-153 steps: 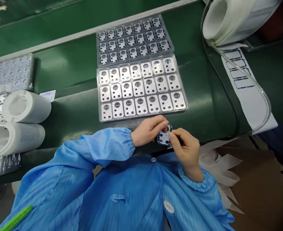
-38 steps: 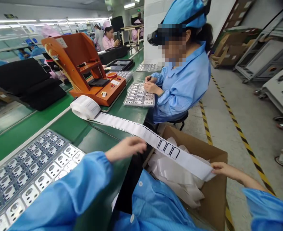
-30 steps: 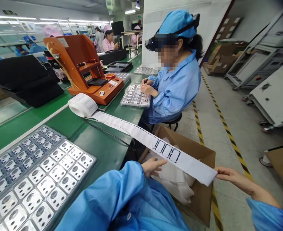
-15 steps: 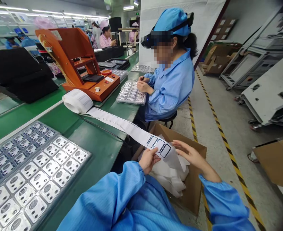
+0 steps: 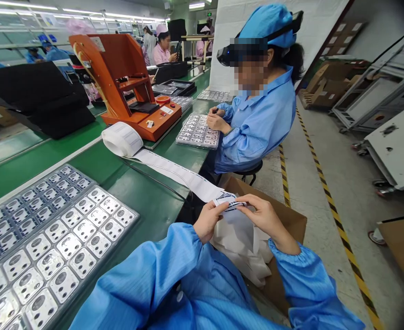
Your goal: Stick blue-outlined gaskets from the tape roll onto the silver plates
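Observation:
A white strip of backing paper (image 5: 184,178) runs from a roll (image 5: 122,139) on the bench to my hands, with black frame-shaped stickers (image 5: 226,198) near its end. My left hand (image 5: 209,219) pinches the strip's left edge between thumb and fingers. On the opposite edge, my right hand (image 5: 259,215) has thumb and fingers closed at the stickers, and the strip bends between both hands. Whether a sticker has lifted off is too small to tell. Beyond my fingers the strip's end hangs over crumpled white paper (image 5: 246,250) in a cardboard box (image 5: 291,217).
Trays of silver metal plates (image 5: 68,245) lie on the green bench (image 5: 157,206) at left. An orange press machine (image 5: 126,91) stands behind the roll. A co-worker (image 5: 260,114) in blue sits ahead, hands over another tray (image 5: 197,130). Striped floor tape (image 5: 335,220) runs at right.
My right hand has come in from the right and closed on the strip's edge. The strip, flat before, now bends at the stickers. The whole view has shifted slightly.

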Action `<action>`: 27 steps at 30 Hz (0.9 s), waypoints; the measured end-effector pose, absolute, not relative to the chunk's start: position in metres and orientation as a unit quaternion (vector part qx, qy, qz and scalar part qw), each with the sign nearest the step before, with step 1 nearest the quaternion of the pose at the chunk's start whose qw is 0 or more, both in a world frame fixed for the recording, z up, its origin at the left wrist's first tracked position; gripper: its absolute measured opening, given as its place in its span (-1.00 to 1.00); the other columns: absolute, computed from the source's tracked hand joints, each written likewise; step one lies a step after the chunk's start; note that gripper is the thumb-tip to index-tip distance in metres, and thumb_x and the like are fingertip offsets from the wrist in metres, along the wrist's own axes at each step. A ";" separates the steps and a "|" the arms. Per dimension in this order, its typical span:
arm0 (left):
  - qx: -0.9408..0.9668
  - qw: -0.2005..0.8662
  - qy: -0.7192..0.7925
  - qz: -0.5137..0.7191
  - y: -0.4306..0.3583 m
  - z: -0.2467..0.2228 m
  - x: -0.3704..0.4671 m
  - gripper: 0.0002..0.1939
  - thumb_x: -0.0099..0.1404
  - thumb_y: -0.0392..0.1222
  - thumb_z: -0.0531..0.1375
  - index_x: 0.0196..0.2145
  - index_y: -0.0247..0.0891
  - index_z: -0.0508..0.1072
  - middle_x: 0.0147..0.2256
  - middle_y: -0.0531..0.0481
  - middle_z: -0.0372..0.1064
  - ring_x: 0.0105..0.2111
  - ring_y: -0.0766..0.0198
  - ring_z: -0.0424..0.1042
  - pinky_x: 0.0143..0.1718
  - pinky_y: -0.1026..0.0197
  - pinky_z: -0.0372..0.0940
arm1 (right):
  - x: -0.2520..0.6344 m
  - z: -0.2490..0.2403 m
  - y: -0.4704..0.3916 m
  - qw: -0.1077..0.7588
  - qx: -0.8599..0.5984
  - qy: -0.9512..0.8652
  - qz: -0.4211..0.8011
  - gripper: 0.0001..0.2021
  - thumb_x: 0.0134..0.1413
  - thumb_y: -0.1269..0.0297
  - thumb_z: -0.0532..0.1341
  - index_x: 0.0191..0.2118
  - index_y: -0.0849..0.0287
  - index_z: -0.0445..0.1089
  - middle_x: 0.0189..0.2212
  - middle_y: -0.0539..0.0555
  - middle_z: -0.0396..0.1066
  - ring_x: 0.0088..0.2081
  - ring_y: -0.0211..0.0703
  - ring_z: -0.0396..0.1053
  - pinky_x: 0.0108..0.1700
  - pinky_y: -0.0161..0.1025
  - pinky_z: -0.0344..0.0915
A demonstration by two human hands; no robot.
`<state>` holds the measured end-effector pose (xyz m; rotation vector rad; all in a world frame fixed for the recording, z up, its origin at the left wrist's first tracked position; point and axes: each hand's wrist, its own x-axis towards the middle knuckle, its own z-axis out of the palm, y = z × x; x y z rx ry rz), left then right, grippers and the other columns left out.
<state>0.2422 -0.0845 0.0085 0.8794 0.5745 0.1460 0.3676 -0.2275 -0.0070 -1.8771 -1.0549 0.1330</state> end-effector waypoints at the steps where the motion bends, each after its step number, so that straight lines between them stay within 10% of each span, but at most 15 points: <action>1: 0.424 0.861 0.271 0.072 -0.081 0.008 0.242 -0.68 0.08 -0.08 0.44 -0.23 -0.31 0.63 -0.21 -0.10 0.59 -0.27 0.25 0.49 -0.12 0.22 0.32 | 0.365 -0.005 -0.225 0.468 -0.763 -0.445 0.033 -0.79 0.18 0.07 0.25 -0.23 0.03 0.58 -0.27 0.10 0.54 -0.24 -0.07 0.49 -0.12 -0.13 0.46; 11: 0.430 0.853 0.272 0.111 -0.071 0.003 0.238 -0.62 0.09 -0.08 0.43 -0.20 -0.41 0.60 -0.25 -0.16 0.58 -0.32 0.23 0.49 -0.12 0.15 0.34 | 0.349 0.016 -0.218 0.245 -0.736 -0.587 -0.233 -0.79 0.31 0.31 0.19 -0.02 0.17 0.50 -0.18 0.17 0.50 -0.16 -0.03 0.44 -0.12 -0.08 0.34; 27: 0.527 0.789 0.295 0.114 -0.064 -0.008 0.243 -0.79 0.30 -0.28 0.24 -0.13 -0.42 0.49 -0.12 -0.20 0.54 -0.16 0.21 0.50 0.01 0.15 0.34 | 0.323 0.043 -0.217 0.083 -0.702 -0.671 -0.225 -0.76 0.31 0.45 0.13 -0.37 0.19 0.47 -0.44 0.07 0.45 -0.38 -0.14 0.31 -0.22 -0.12 0.15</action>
